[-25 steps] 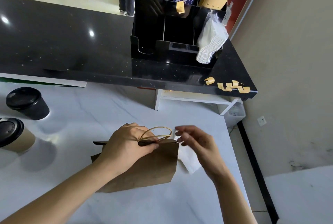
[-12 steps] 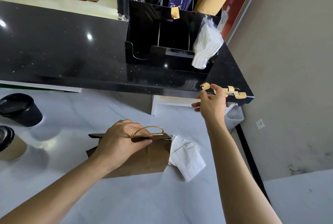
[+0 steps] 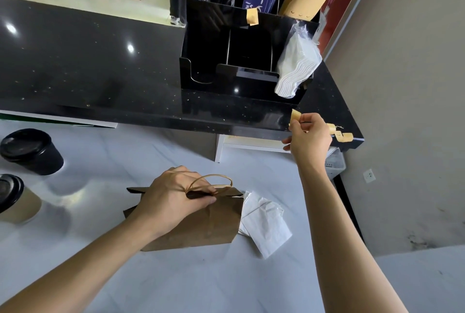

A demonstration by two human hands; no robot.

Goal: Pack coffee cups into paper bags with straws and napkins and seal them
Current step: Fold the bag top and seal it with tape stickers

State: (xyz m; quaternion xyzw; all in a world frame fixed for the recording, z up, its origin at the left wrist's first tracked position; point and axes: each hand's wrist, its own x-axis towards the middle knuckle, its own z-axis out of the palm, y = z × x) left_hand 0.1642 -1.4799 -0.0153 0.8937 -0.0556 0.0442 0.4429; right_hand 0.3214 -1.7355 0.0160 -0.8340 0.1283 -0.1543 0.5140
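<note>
A brown paper bag (image 3: 201,227) stands on the white marble table (image 3: 125,275). My left hand (image 3: 173,197) pinches its folded top shut, just below the twisted paper handles (image 3: 214,179). My right hand (image 3: 309,136) is raised at the black counter's edge, holding a small tan sticker (image 3: 295,115) between thumb and fingers. More tan stickers (image 3: 339,134) hang on the counter's corner. White napkins (image 3: 266,222) lie on the table against the bag's right side.
A black lidded cup (image 3: 30,151) and a kraft-sleeved cup (image 3: 15,199) stand at the left. On the black counter (image 3: 88,66) sits a black organiser (image 3: 239,61) with a napkin stack (image 3: 297,66), straws and rolled kraft paper. A person's legs stand behind the counter.
My right hand rose from beside the bag's handles to the counter edge and pulled off one tan sticker. My left hand kept its grip on the bag top.
</note>
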